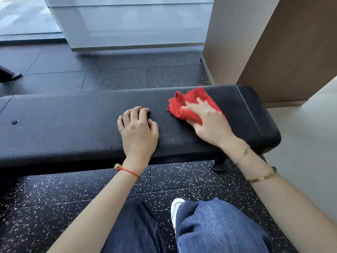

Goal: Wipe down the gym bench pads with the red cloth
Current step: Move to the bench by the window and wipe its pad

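Bench pad [73, 125]: black, pebbled upholstery, lying across the view on a speckled rubber floor [182, 179]; a small dark mark shows near its left end. Red cloth [184, 105] lies bunched on the pad's right portion, near the stitched end seam. Right hand [209, 121] lies flat on the cloth, fingers extended and spread, pressing it to the pad; cloth protrudes beyond the fingertips and to the left of the hand. Left hand [137, 128] rests on the pad just left of the cloth, fingers curled under, holding nothing. No containers visible.
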A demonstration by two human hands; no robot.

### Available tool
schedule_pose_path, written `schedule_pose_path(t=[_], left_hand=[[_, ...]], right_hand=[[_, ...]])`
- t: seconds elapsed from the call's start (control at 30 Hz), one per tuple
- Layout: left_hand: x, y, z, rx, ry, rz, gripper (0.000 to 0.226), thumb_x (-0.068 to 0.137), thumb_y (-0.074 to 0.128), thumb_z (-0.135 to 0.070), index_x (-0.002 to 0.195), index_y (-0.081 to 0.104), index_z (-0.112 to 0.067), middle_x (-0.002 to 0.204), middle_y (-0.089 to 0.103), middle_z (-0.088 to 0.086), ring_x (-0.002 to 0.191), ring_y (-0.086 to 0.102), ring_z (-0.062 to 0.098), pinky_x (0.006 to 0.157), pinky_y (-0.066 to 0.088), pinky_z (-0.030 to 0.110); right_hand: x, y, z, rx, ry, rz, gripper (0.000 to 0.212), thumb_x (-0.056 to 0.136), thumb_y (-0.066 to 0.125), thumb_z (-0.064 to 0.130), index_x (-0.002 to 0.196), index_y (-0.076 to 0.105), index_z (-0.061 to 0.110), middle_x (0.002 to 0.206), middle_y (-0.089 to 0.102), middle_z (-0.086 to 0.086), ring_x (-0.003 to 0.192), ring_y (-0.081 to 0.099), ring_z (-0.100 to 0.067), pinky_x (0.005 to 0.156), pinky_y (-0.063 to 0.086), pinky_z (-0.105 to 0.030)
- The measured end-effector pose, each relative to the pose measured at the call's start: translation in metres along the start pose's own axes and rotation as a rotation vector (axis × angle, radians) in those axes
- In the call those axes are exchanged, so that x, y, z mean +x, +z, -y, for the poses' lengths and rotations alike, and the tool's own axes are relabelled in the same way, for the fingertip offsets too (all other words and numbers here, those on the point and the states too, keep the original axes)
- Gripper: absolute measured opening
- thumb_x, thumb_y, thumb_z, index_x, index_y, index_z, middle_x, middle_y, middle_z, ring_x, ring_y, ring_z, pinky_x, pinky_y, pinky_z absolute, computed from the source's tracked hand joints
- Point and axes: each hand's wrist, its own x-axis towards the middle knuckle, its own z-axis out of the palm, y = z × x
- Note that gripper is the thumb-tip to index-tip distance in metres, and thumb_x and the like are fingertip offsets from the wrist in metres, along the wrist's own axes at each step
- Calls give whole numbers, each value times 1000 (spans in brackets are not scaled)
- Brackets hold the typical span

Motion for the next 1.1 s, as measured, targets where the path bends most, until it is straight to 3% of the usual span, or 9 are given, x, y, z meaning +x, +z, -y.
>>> schedule_pose_path(t=[0.17, 0.37, 0.53, 0.67, 0.77, 0.87, 0.93, 1.1], left_hand=[[-1, 0, 3, 3, 5, 6, 33, 89, 49, -25, 119, 62, -19, 129, 58, 2, 124, 48, 28, 112, 31, 49], [-1, 1, -1, 46, -1, 46, 33, 91, 46, -26, 121, 59, -21, 132, 54, 2, 127, 44, 28, 114, 27, 49], [0, 2, -1, 30, -20, 37, 33, 89, 49, -25, 120, 60, -21, 131, 55, 1, 126, 45, 28, 113, 28, 49], [0, 1, 4, -10, -4, 26, 33, 90, 51, -26, 121, 62, -22, 131, 57, 0, 126, 46, 27, 113, 30, 47], [0, 0, 5, -12, 8, 25, 33, 91, 50, -27, 121, 62, -22, 132, 57, 0, 127, 47, 26, 113, 30, 47], [-1, 0, 2, -6, 6, 24, 34, 91, 49, -26, 122, 62, -21, 132, 57, 1, 127, 46, 27, 114, 29, 47], [-1, 0, 1, -4, 7, 28, 33, 91, 49, -25, 122, 62, -20, 132, 57, 2, 127, 46, 27, 114, 29, 48], [-2, 0, 1, -4, 14, 14, 33, 91, 50, -23, 121, 62, -18, 131, 58, 4, 126, 47, 29, 112, 31, 49]], right_hand=[[-16, -16, -20, 59, -38, 30, 43, 86, 64, 20, 125, 56, 35, 141, 48, 16, 140, 34, -15, 117, 16, -26], [45, -19, -31, -37, 289, -87, 40, 89, 59, 29, 129, 55, 32, 141, 49, -14, 132, 41, -34, 105, 34, -39], [41, 15, 22, -4, 0, 42, 42, 87, 60, 24, 128, 54, 33, 143, 49, 4, 138, 35, -26, 114, 26, -37], [4, 8, 10, 38, -106, 60, 44, 86, 62, 19, 128, 55, 30, 143, 47, 10, 140, 33, -20, 119, 17, -32], [5, -11, -27, -8, 27, -38, 40, 87, 61, 20, 125, 57, 31, 141, 50, 8, 138, 37, -23, 117, 24, -37], [19, -31, -62, -100, 245, -194, 34, 88, 59, 20, 122, 60, 22, 131, 59, -8, 124, 48, -38, 105, 37, -47], [30, -38, -72, -122, 346, -235, 32, 88, 57, 19, 120, 60, 17, 122, 61, -16, 116, 50, -41, 101, 38, -48], [5, -35, -63, -79, 280, -161, 37, 89, 60, 19, 127, 57, 21, 137, 54, -11, 132, 41, -37, 108, 32, -47]])
